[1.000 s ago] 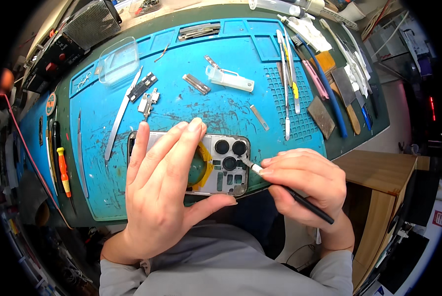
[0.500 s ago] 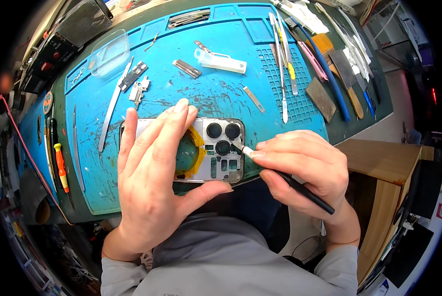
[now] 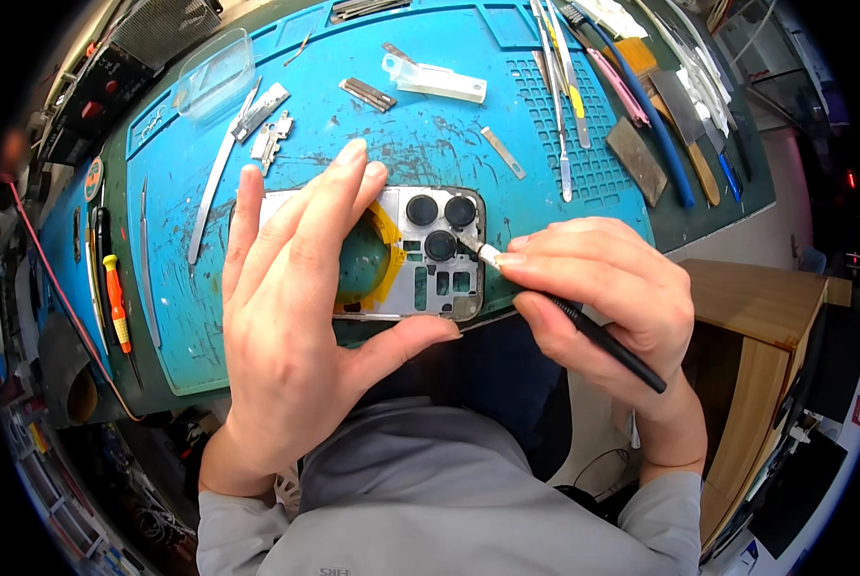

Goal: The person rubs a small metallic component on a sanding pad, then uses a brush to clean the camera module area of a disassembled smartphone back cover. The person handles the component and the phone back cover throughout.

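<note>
A phone housing point(image 3: 406, 274) lies flat on the blue work mat near its front edge, with three round black camera lens rings point(image 3: 439, 245) at its right end. A round opening in its middle is edged with yellow film point(image 3: 391, 235). My left hand point(image 3: 290, 293) rests across the housing's left part, fingers stretched out and thumb along the near edge, covering much of it. In my right hand point(image 3: 612, 302) is a craft knife point(image 3: 593, 331) with a black handle, held like a pen. Its tip meets the housing beside the lens rings; the exact contact is too small to make out.
Small metal phone parts point(image 3: 272, 139), a long thin metal strip point(image 3: 214, 192), a clear box point(image 3: 217, 77), and a translucent blade case point(image 3: 435, 79) lie beyond my hands. A loose blade point(image 3: 503, 154) sits right of them. Brushes and tweezers point(image 3: 557, 96) crowd the far right; an orange screwdriver point(image 3: 117, 298) lies left.
The bench scene has shifted slightly upward in view. My left hand stays on the housing, and the knife tip remains beside the lens rings with little visible movement.
</note>
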